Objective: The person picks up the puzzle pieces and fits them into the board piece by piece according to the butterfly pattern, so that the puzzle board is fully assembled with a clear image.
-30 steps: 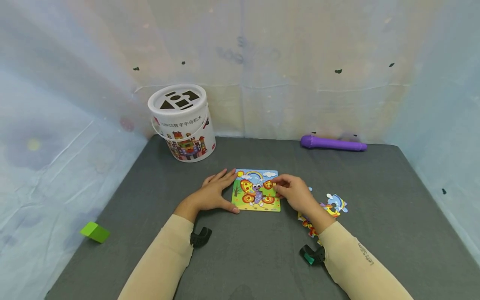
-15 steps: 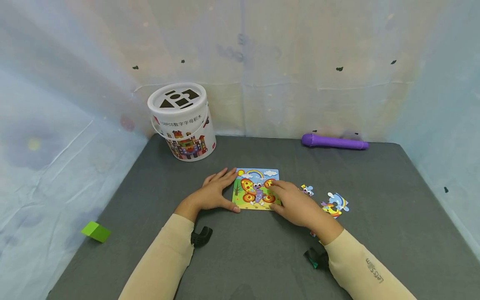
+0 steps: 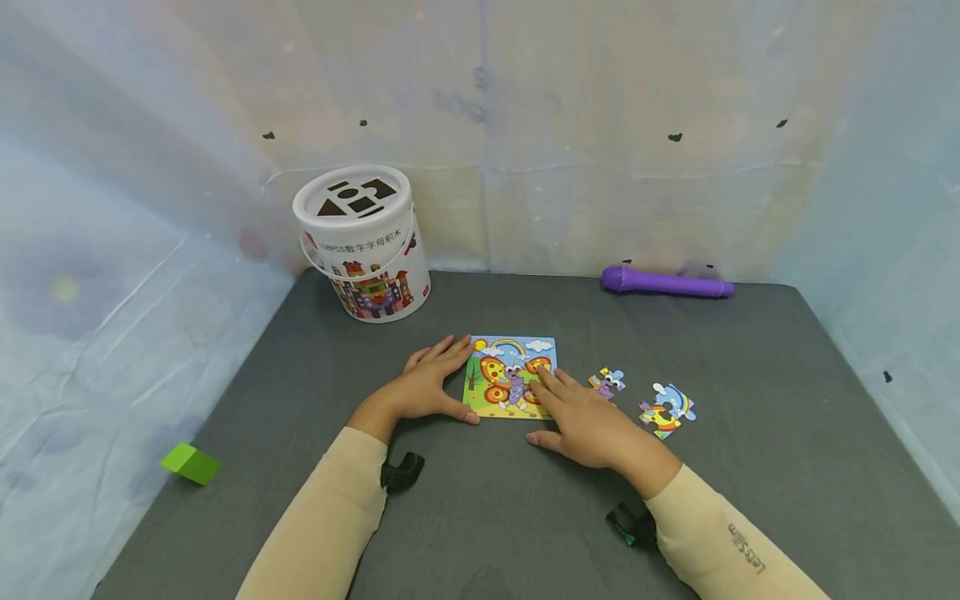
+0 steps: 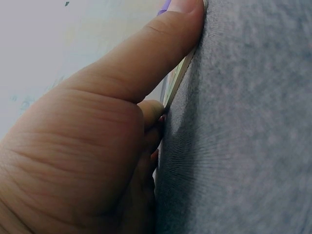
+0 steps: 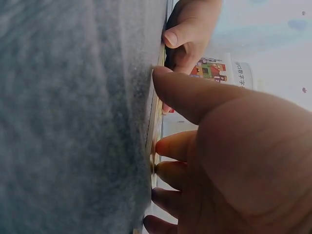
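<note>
A square butterfly jigsaw puzzle board [image 3: 491,407] lies flat on the table. My left hand [image 3: 427,387] rests at its left side, fingers spread toward the top corner and thumb by the bottom corner. Across the board's right part lie the extended fingers of my right hand [image 3: 592,421], which cover some of the picture. Its thumb [image 5: 175,90] is stretched out near the front edge, in the right wrist view. Loose jigsaw pieces [image 3: 608,382] lie just beyond this hand, and a joined cluster of pieces [image 3: 678,402] sits farther right.
A white lidded bucket [image 3: 367,242] stands at the table's back left. Along the back edge lies a purple microphone-shaped object [image 3: 667,283]. A green block [image 3: 191,463] is at the left edge of the grey table [image 3: 480,508]. Patterned sheeting surrounds the table.
My right hand has let go of the piece it pinched over the board; the piece now lies in the puzzle. Its fingers have straightened and shifted toward me. The left hand has stayed put.
</note>
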Tool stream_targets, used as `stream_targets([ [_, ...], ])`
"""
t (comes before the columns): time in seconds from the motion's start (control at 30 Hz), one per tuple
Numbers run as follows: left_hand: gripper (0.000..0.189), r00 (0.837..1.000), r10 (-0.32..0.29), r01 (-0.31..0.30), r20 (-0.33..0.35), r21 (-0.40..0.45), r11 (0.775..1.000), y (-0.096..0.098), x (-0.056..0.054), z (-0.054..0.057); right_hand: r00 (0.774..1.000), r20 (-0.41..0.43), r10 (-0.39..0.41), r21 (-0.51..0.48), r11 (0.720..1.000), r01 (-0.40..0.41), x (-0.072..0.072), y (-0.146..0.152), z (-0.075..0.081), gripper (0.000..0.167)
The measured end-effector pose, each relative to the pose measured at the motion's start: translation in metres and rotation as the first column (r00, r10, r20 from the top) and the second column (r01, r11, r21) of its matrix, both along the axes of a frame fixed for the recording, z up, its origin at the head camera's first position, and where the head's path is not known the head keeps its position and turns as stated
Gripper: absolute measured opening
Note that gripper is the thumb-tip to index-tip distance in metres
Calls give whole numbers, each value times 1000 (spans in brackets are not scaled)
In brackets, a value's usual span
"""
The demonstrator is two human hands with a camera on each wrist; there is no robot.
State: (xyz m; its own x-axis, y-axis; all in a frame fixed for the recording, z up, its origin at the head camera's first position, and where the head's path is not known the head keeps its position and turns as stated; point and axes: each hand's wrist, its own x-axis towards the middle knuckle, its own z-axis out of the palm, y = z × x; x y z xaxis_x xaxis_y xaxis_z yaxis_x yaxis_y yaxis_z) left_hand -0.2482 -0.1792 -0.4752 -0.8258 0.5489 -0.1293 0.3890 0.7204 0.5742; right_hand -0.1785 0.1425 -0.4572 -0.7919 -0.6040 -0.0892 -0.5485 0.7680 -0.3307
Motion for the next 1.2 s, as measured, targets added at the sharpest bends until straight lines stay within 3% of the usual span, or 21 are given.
stream_targets([
  [0.63,129,1000,-3,3,0,-11,1000,0,1,0,998,57,-30,22,999,29,2,-2,4,83],
  [0.73,129,1000,-2,2,-5,-12,1000,0,1,1,999,31,-29,3,1000,29,1,-2,3,80],
  [0.97,129,1000,-2,2,-7,-21,1000,1,-1,1,995,-84,-54,-145,989,42,-23,-3,-2,63],
  [1.07,129,1000,2,-2,-8,-16,1000,0,0,0,996,-44,-81,-218,973,69,-35,-4,3,57],
  [1.2,129,1000,1,-1,-8,-11,1000,1,0,-1,993,33,-110,-195,974,114,-49,-3,10,48],
])
